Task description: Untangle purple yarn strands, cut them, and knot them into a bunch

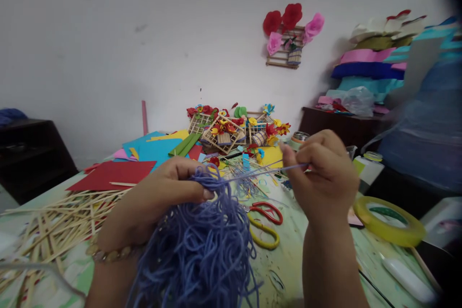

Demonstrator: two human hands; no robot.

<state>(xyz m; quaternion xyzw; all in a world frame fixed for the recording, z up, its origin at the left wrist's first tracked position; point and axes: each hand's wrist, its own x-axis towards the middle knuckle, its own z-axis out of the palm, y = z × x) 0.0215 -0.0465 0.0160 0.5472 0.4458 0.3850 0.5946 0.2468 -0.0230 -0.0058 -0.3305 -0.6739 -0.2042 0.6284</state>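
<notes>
A loose tangle of blue-purple yarn (pixel 202 245) hangs in front of me. My left hand (pixel 162 192) is closed on its top, thumb pressed over the strands. One or two strands (pixel 252 173) run taut from there to my right hand (pixel 321 173), which pinches their far end in closed fingers. Both hands hover just above the pale green table (pixel 292 250). A beaded bracelet (pixel 111 252) sits on my left wrist.
Bamboo sticks (pixel 54 226) lie heaped at left. Red scissors (pixel 267 211) and yellow scissors (pixel 265 238) lie under the yarn strand. A roll of yellow tape (pixel 388 219) sits at right. Coloured paper sheets (pixel 115 173) and stick baskets with paper flowers (pixel 231 130) fill the far table.
</notes>
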